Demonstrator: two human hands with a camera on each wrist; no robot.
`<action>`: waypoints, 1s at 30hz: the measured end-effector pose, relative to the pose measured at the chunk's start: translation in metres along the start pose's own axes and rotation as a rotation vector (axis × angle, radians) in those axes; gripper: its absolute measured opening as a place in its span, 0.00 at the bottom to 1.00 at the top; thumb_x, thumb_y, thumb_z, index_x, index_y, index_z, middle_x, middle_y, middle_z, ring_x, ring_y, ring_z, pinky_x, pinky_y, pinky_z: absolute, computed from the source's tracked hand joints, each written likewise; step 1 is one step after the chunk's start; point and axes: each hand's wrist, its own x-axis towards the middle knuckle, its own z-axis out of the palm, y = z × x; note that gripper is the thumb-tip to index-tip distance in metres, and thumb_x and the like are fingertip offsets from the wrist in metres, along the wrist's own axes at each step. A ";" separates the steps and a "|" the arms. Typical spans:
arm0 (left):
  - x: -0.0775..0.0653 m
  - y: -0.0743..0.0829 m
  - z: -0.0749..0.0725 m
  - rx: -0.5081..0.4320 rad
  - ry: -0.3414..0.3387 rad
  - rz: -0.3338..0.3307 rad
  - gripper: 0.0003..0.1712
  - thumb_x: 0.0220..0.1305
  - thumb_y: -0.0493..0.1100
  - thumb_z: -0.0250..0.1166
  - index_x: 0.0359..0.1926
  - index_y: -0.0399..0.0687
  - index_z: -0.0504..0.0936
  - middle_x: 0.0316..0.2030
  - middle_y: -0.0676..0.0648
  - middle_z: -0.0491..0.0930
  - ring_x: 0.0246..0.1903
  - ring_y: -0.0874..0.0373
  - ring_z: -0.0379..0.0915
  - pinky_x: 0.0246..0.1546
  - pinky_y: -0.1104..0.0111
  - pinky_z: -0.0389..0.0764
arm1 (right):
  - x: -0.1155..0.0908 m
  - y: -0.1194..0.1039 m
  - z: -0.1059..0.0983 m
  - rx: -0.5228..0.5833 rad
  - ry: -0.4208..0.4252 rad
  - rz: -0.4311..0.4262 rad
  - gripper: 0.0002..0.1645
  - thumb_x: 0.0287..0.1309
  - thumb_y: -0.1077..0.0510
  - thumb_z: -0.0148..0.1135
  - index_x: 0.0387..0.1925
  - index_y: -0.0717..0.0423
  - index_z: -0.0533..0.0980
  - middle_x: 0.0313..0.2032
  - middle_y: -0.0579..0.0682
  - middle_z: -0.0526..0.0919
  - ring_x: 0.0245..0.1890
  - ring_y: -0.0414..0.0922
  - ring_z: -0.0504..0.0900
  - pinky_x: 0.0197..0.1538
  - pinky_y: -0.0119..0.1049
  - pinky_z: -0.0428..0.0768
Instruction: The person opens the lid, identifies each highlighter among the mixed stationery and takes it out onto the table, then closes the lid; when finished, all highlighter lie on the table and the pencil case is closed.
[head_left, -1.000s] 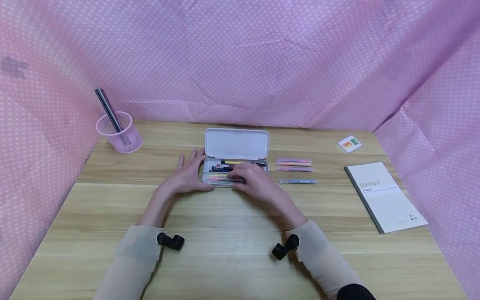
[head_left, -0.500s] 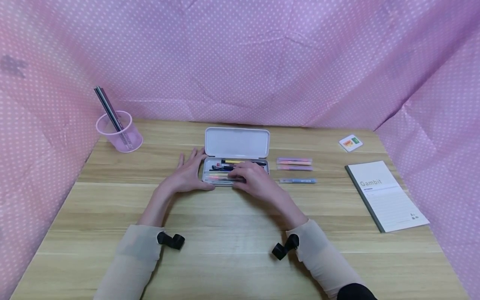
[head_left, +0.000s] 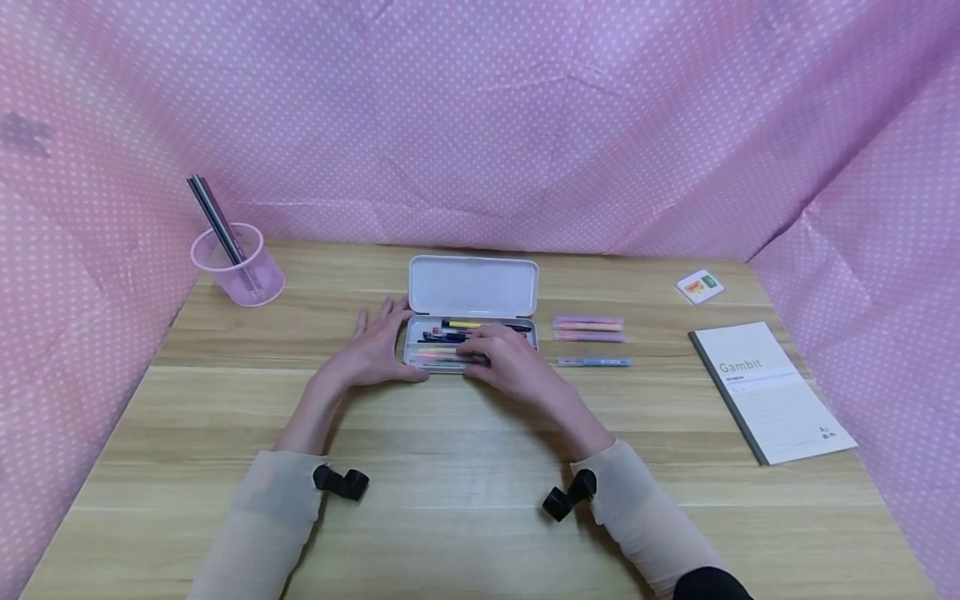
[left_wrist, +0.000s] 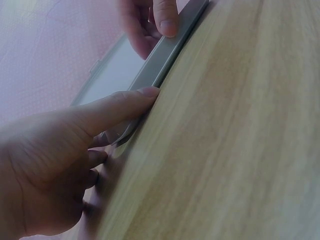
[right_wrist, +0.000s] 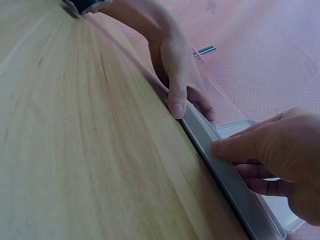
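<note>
A white pencil case (head_left: pixel 474 286) lies with its lid raised on the wooden table. Black and yellow pens (head_left: pixel 467 324) fill its rear part, and clear pastel pens (head_left: pixel 435 357) lie along the front. My left hand (head_left: pixel 375 348) holds the left end, thumb at the front corner and fingers spread toward the hinge. My right hand (head_left: pixel 510 360) reaches into the front part, over the pastel pens. In the right wrist view its thumb (right_wrist: pixel 225 149) touches the front wall, while the other fingers (right_wrist: pixel 265 185) bend inside. Whether they pinch a pen, I cannot tell.
Right of the case lie a few pastel pens (head_left: pixel 588 329) and a blue pen (head_left: pixel 595 362). Farther right are a notebook (head_left: pixel 772 396) and a small white card-like piece (head_left: pixel 700 287). A pink cup (head_left: pixel 255 279) with dark pencils stands at the back left. Pink dotted cloth (head_left: pixel 480 125) surrounds the table.
Both hands stay where they were. The pastel pens in the front of the case have shifted slightly beside my right fingers.
</note>
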 end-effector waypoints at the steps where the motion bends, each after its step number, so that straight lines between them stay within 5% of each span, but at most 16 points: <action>1: 0.000 0.000 0.000 -0.001 0.000 -0.001 0.60 0.48 0.62 0.80 0.76 0.47 0.59 0.83 0.37 0.37 0.83 0.37 0.25 0.79 0.38 0.22 | 0.000 0.000 0.000 -0.005 -0.001 0.004 0.15 0.64 0.53 0.71 0.52 0.48 0.87 0.49 0.46 0.86 0.51 0.43 0.82 0.59 0.42 0.82; 30: -0.001 0.002 -0.001 0.008 -0.003 -0.006 0.62 0.48 0.62 0.80 0.77 0.46 0.58 0.83 0.37 0.37 0.83 0.37 0.25 0.79 0.39 0.21 | 0.001 -0.008 -0.002 -0.044 -0.025 0.038 0.14 0.66 0.56 0.68 0.52 0.50 0.87 0.50 0.49 0.86 0.55 0.47 0.81 0.67 0.49 0.76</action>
